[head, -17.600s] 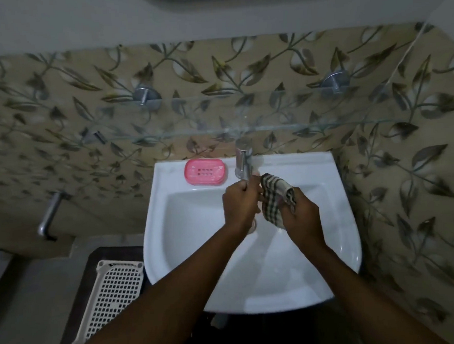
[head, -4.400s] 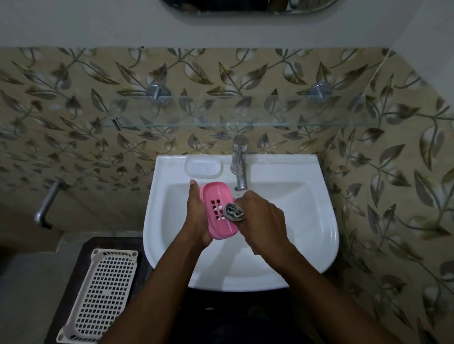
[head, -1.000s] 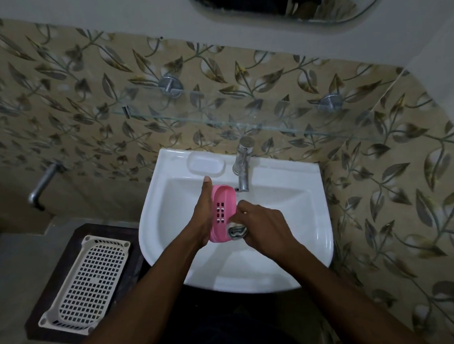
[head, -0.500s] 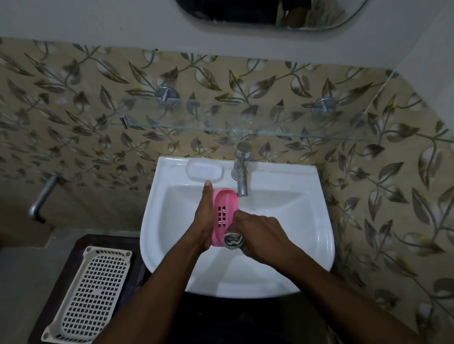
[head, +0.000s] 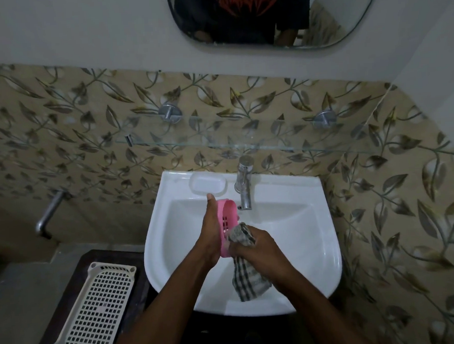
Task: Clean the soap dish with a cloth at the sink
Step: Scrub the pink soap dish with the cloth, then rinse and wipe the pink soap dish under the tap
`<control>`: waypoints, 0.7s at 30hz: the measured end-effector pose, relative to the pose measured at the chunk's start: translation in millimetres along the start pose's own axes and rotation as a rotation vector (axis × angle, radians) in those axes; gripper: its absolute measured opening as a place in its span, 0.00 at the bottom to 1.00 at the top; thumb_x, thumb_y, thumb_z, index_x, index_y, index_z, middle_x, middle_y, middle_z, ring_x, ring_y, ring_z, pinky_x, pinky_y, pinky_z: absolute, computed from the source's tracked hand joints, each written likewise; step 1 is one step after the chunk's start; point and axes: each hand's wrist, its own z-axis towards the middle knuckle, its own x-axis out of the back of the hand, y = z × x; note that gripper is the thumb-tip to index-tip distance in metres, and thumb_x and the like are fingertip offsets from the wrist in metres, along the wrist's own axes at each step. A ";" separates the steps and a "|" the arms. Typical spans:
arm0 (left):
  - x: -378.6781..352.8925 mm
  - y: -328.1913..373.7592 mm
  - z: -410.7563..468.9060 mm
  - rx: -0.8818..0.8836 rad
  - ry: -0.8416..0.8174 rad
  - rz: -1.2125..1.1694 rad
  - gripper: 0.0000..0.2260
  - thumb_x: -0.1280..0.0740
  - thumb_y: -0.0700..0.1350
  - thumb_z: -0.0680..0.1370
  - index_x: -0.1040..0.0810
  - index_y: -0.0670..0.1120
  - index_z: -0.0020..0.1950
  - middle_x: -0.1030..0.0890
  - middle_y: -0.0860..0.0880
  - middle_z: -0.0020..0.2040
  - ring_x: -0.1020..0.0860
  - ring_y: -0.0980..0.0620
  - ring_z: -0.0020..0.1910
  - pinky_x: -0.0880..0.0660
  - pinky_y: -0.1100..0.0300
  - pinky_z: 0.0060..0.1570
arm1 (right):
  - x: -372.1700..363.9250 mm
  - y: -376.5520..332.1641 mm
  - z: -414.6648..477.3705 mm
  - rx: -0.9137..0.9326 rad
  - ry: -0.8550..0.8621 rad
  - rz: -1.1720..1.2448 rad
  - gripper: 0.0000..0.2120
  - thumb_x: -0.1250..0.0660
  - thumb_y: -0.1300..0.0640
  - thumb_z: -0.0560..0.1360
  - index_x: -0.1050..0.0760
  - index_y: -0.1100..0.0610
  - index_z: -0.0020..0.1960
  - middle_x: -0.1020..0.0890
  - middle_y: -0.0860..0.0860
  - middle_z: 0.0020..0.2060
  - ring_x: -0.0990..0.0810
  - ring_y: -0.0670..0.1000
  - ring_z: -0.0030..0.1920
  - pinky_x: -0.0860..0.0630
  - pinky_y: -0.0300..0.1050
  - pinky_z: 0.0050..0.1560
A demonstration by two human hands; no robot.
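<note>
Over the basin of the white sink point(head: 322, 235), my left hand point(head: 209, 234) holds the pink slotted soap dish point(head: 226, 221) on edge, its hollow side turned to the right. My right hand point(head: 259, 248) grips a checked grey-and-white cloth point(head: 246, 271) and presses a bunched part of it against the dish's lower end. The rest of the cloth hangs down into the basin below my right hand.
A chrome tap point(head: 244, 186) stands at the sink's back rim, next to a moulded soap recess point(head: 208, 186). A glass shelf point(head: 245, 144) juts from the leaf-patterned wall above. A white perforated tray point(head: 93, 315) lies on a dark stand at lower left.
The cloth has come loose from a tight wad and now hangs below my right hand. The wiping point has stayed at the dish's lower end, and the camera has tilted up slightly.
</note>
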 end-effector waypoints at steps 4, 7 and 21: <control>-9.7 2.8 -6.7 0.058 -0.064 -0.014 0.38 0.49 0.70 0.76 0.28 0.39 0.67 0.21 0.39 0.52 0.21 0.42 0.49 0.22 0.49 0.48 | -1.8 -0.9 3.2 0.030 0.226 -0.118 0.09 0.26 0.51 0.64 0.21 0.56 0.38 0.17 0.51 0.33 0.19 0.48 0.33 0.21 0.50 0.41; -6.7 7.6 -0.3 -0.015 -0.070 -0.018 0.39 0.50 0.73 0.74 0.23 0.43 0.65 0.19 0.37 0.58 0.21 0.37 0.58 0.25 0.40 0.62 | 8.2 -4.7 3.3 0.025 0.260 -0.045 0.10 0.27 0.52 0.63 0.20 0.58 0.39 0.16 0.52 0.34 0.18 0.50 0.35 0.19 0.52 0.41; -7.6 11.9 -3.0 0.034 -0.140 -0.019 0.25 0.43 0.62 0.81 0.25 0.41 0.42 0.25 0.47 0.26 0.25 0.51 0.22 0.27 0.63 0.22 | 32.1 -32.3 -15.7 0.019 -0.005 0.190 0.07 0.24 0.54 0.71 0.17 0.53 0.48 0.14 0.51 0.43 0.15 0.51 0.45 0.19 0.49 0.53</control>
